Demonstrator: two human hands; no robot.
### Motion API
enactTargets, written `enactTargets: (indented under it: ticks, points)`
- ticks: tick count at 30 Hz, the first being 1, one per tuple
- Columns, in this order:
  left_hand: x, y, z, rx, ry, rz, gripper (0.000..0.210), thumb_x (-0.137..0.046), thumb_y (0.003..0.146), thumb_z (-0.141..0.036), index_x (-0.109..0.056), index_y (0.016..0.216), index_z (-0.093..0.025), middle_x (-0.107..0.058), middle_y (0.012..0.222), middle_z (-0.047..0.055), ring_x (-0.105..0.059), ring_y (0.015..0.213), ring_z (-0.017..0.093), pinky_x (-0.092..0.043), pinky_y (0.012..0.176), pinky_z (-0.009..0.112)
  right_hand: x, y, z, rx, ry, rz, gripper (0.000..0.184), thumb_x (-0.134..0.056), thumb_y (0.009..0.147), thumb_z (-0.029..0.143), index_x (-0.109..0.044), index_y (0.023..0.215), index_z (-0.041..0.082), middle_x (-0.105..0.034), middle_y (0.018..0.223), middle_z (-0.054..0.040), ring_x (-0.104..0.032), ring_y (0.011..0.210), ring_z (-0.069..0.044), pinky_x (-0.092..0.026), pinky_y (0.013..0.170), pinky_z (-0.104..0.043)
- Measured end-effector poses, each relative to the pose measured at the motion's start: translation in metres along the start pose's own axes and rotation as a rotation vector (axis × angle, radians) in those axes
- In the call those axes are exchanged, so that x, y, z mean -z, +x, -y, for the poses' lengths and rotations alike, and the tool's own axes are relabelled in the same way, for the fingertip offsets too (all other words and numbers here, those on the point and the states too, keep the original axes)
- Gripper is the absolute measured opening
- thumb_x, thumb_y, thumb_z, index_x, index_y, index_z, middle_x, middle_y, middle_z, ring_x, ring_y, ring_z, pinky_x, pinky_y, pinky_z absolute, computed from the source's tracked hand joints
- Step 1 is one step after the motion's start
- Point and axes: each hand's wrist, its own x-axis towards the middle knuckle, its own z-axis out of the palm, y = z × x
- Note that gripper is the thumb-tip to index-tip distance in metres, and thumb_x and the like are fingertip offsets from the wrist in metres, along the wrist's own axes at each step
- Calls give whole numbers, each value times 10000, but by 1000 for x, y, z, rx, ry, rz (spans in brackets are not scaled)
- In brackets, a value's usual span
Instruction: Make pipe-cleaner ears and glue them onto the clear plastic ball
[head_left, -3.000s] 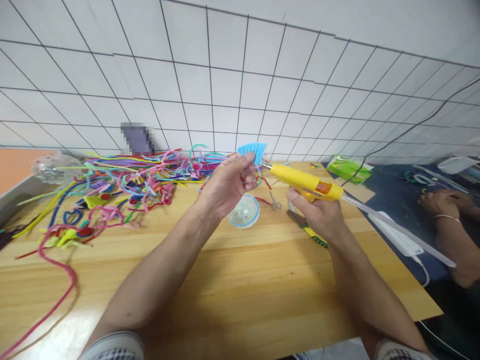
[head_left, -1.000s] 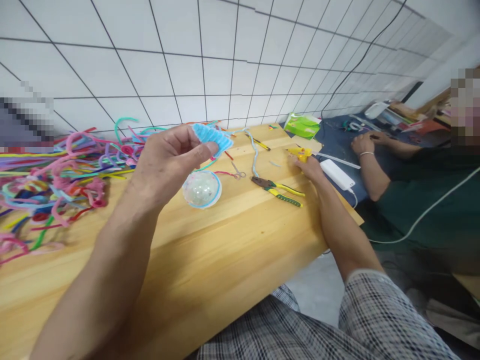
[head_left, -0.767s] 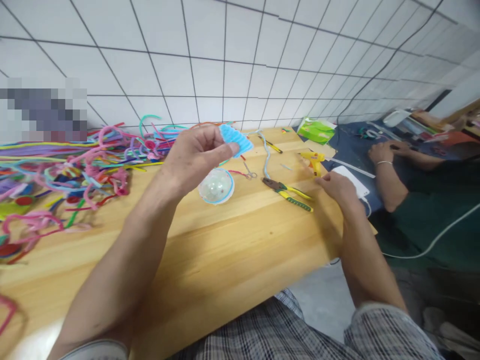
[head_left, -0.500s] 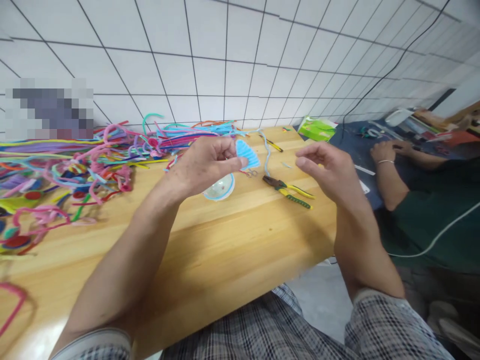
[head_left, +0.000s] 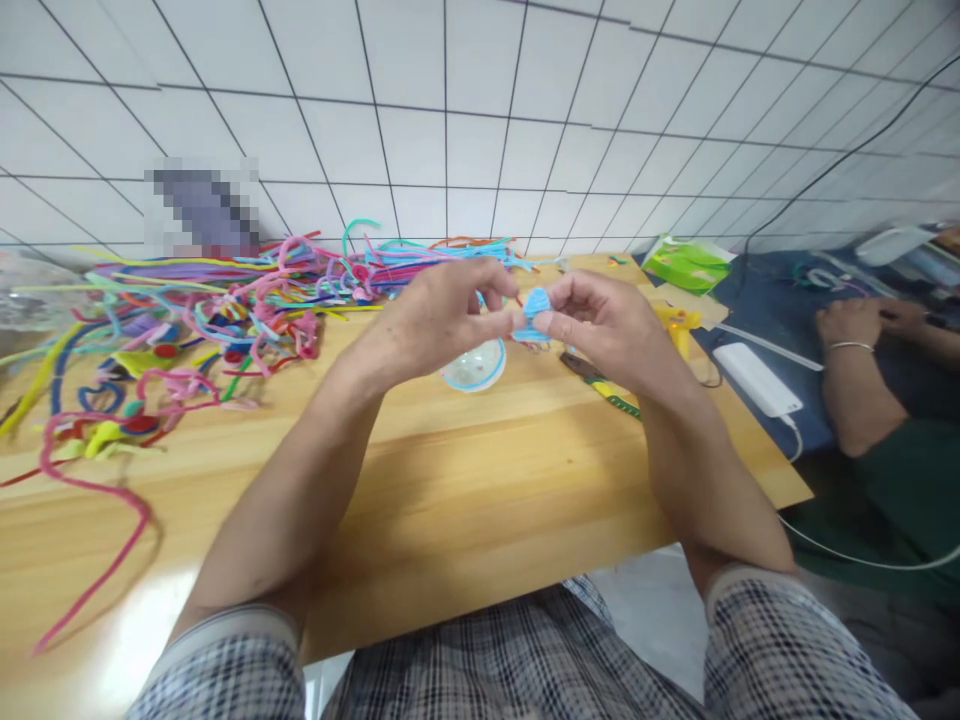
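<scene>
A small ribbed blue piece, seemingly of pipe cleaner (head_left: pixel 535 312), is held up above the table between my two hands. My right hand (head_left: pixel 611 325) pinches its right side between thumb and fingers. At its left edge are the thumb and fingertips of my left hand (head_left: pixel 450 315), curled in a pinch against it. Below and behind my left hand sits a clear round dish-like thing (head_left: pixel 474 366) with a blue and white rim. Pliers with yellow-green handles (head_left: pixel 616 398) lie under my right hand, partly hidden by it.
Many coloured pipe cleaners (head_left: pixel 262 290) heap along the wall at the left. A long pink one (head_left: pixel 139 505) curves toward the front edge. At right are a green packet (head_left: pixel 688 263), a yellow tool (head_left: pixel 679 325), a white power strip-like box (head_left: pixel 757 380) and another person's arm (head_left: pixel 862 390).
My right hand has come in from the right and taken hold of the blue piece, which only my left hand held before. The piece has turned, and the view has shifted left.
</scene>
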Motion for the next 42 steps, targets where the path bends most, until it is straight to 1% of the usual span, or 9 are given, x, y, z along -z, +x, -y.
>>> enactTargets:
  ticks: [4, 8, 11, 15, 22, 27, 32, 39, 42]
  points:
    - [14, -3, 50, 92, 49, -311, 532, -999, 840, -501, -731, 1216, -236, -739, 1245, 73, -669, 1019, 242, -592, 968, 456, 5, 8, -18, 11, 124, -105, 433, -997, 843, 592, -725, 875, 257, -704, 846, 2, -647, 808, -182, -568, 735, -346]
    - [-7, -39, 102, 206, 78, -538, 652, -879, 901, -684, -654, 1324, -243, -680, 1330, 114, -697, 1105, 290, -612, 1000, 505, 8, 14, -35, 21, 177, -202, 364, -1012, 834, 479, -727, 877, 258, -674, 811, 12, -661, 812, -183, -591, 724, -344]
    - [-34, -72, 117, 138, 190, -459, 705, -801, 961, -695, -631, 1476, -244, -647, 1344, 132, -673, 1181, 306, -610, 1032, 518, 9, 17, -46, 22, 203, -240, 315, -1008, 841, 426, -740, 880, 263, -680, 816, 14, -669, 796, -172, -586, 692, -332]
    - [-59, -95, 111, -31, 319, -348, 475, -709, 1071, -549, -702, 1451, -264, -622, 1345, 127, -605, 1296, 315, -542, 1164, 552, 5, 20, -59, -4, 236, -249, 314, -1019, 824, 458, -769, 862, 272, -737, 828, 9, -685, 771, -165, -604, 692, -336]
    - [-77, -110, 105, -117, 260, -507, 222, -830, 989, -330, -719, 1174, -274, -656, 1121, 58, -630, 1109, 262, -569, 999, 435, -31, 15, -76, -265, 485, -190, 427, -1045, 714, 580, -784, 859, 275, -778, 828, 14, -708, 794, -173, -620, 749, -333]
    - [-89, -116, 107, 162, 155, -598, 605, -1018, 741, -368, -610, 1176, -266, -634, 1169, 26, -639, 1114, 251, -556, 1008, 427, -57, 11, -77, -424, 641, -178, 458, -1073, 618, 508, -752, 819, 252, -761, 827, 34, -690, 813, -142, -587, 798, -286]
    - [-98, -116, 109, 440, -20, -629, 877, -1085, 602, -441, -553, 1278, -272, -640, 1297, 49, -666, 1208, 263, -553, 1087, 463, -64, 7, -72, -432, 596, -183, 480, -1072, 610, 520, -714, 779, 249, -711, 771, 40, -645, 755, -143, -579, 796, -304]
    - [-90, -115, 100, 466, -148, -298, 734, -1025, 712, -599, -659, 1228, -227, -757, 1228, 96, -725, 1157, 310, -591, 1009, 452, -62, 5, -71, -365, 519, -178, 474, -1053, 661, 572, -740, 821, 255, -746, 790, 20, -664, 763, -160, -591, 753, -309]
    - [-87, -113, 95, 456, -152, -268, 707, -988, 730, -656, -670, 1185, -218, -776, 1192, 97, -725, 1102, 302, -577, 973, 445, -61, 4, -72, -316, 471, -178, 451, -1038, 698, 573, -745, 833, 257, -767, 825, 18, -661, 767, -156, -597, 762, -309]
